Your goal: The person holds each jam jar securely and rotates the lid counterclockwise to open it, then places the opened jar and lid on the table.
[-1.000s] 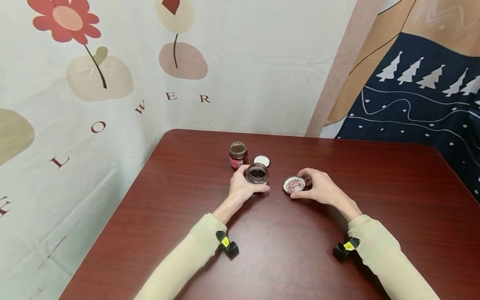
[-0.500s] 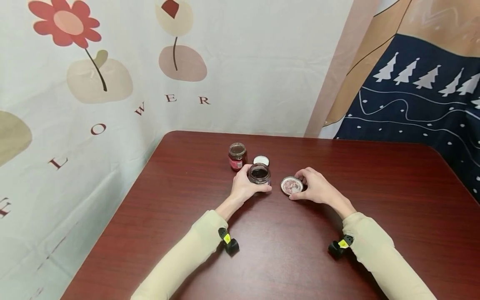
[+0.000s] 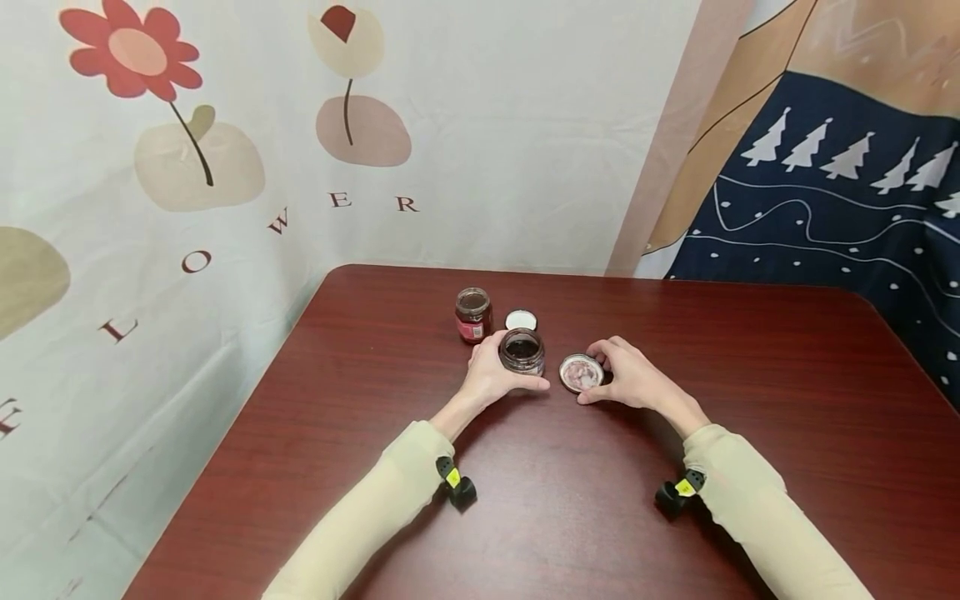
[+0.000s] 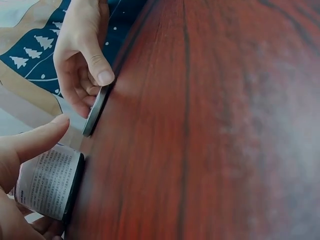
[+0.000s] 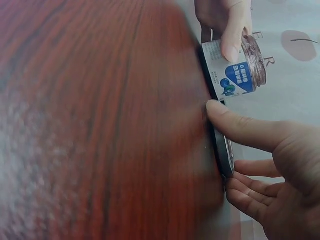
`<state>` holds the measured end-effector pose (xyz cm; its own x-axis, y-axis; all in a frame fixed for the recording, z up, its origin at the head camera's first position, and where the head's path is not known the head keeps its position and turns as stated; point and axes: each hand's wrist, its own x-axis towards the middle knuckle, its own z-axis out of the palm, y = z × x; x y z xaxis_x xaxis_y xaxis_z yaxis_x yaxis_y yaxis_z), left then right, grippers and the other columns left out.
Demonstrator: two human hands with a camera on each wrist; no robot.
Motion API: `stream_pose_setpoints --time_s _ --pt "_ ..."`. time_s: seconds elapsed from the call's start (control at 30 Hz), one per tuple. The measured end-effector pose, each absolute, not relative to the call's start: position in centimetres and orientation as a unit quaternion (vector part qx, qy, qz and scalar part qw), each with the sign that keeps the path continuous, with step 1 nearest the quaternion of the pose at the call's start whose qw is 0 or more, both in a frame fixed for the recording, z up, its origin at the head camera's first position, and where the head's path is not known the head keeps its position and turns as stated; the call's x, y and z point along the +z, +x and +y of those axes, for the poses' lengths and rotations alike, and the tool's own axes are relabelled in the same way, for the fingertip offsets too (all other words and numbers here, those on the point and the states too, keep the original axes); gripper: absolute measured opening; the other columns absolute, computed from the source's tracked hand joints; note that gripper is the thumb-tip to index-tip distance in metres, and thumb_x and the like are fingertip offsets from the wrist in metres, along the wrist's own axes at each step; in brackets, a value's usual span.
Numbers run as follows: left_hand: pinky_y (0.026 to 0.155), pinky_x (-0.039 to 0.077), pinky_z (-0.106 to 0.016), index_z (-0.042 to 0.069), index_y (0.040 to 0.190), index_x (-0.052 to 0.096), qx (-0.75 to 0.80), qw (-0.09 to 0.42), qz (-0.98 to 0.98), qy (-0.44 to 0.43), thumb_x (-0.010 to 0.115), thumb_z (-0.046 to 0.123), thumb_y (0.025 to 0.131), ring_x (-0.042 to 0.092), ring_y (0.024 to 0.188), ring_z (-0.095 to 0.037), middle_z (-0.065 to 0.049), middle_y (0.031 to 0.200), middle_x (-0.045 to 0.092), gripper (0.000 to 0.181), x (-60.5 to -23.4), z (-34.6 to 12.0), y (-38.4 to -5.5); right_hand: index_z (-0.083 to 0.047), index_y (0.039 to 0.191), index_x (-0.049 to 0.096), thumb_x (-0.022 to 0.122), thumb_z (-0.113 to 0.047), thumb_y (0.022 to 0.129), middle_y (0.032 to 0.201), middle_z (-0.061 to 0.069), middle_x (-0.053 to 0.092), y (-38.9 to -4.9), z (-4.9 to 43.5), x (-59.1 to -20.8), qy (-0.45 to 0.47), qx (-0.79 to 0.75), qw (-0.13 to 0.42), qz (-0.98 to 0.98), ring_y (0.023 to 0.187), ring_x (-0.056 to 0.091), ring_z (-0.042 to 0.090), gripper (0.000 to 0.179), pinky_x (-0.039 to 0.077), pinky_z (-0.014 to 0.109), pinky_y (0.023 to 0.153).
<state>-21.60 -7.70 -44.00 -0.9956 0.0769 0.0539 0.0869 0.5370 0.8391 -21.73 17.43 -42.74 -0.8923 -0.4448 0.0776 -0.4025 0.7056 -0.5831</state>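
My left hand (image 3: 486, 377) holds an open glass jam jar (image 3: 522, 352) upright on the table, thumb on the near side. Blueberries and blue print show on the jar's label (image 5: 235, 77) in the right wrist view. Dark contents are visible through its mouth. Just to the right, my right hand (image 3: 633, 377) holds a jar lid (image 3: 581, 373) by its rim, between thumb and fingers. The lid lies flat with its smeared inner side up. A narrow gap separates jar and lid. In the left wrist view, the lid's edge (image 4: 97, 111) rests on the tabletop.
Behind the held jar stands a second open jar (image 3: 473, 315) with a red label. Beside it a white-lined lid (image 3: 521, 320) lies upturned. The reddish-brown wooden table (image 3: 570, 517) ends at a printed cloth (image 3: 510, 208) at the back.
My left hand has shifted the jar slightly to the right. My right hand and the lid have come slightly left, closer to the jar. The head view has also shifted a little.
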Motion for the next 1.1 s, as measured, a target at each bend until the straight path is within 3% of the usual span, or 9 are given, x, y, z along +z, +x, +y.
stream_pose_setpoints --time_s 0.53,0.73,0.9,1.1 --pt "0.111 0.038 -0.044 0.005 0.148 0.043 -0.519 -0.024 -0.850 -0.089 0.095 0.032 0.066 0.050 0.132 -0.027 -0.013 0.141 0.055 0.101 -43.3 -8.2 -21.5 0.007 0.126 0.057 0.088 -0.035 0.077 0.102 0.013 0.059 -21.9 18.2 -42.4 -0.238 -0.304 0.030 0.922 0.089 0.057 0.023 0.071 0.049 0.040 0.081" --pt "0.109 0.040 -0.046 0.003 0.149 0.041 -0.506 0.012 -0.856 -0.102 0.090 0.033 0.073 0.054 0.128 -0.028 -0.017 0.139 0.056 0.095 -42.7 -8.4 -21.6 0.004 0.133 0.055 0.078 -0.038 0.088 0.110 0.015 0.060 -21.7 18.4 -41.6 -0.214 -0.310 0.031 0.926 0.094 0.059 0.026 0.065 0.050 0.043 0.085" --pt "0.112 0.036 -0.047 0.002 0.148 0.043 -0.488 0.042 -0.864 -0.121 0.081 0.032 0.081 0.048 0.133 -0.031 -0.021 0.143 0.052 0.082 -41.8 -8.4 -21.2 0.004 0.138 0.050 0.074 -0.036 0.093 0.114 0.018 0.058 -21.5 18.5 -41.3 -0.213 -0.311 0.019 0.926 0.095 0.059 0.027 0.065 0.050 0.045 0.086" --pt "0.115 0.032 -0.046 0.005 0.147 0.046 -0.451 0.087 -0.877 -0.142 0.075 0.034 0.086 0.043 0.139 -0.027 -0.013 0.146 0.052 0.074 -40.8 -8.2 -20.9 -0.001 0.145 0.045 0.069 -0.040 0.096 0.129 0.021 0.052 -21.3 18.6 -40.7 -0.201 -0.308 0.006 0.930 0.111 0.056 0.034 0.067 0.049 0.051 0.094"
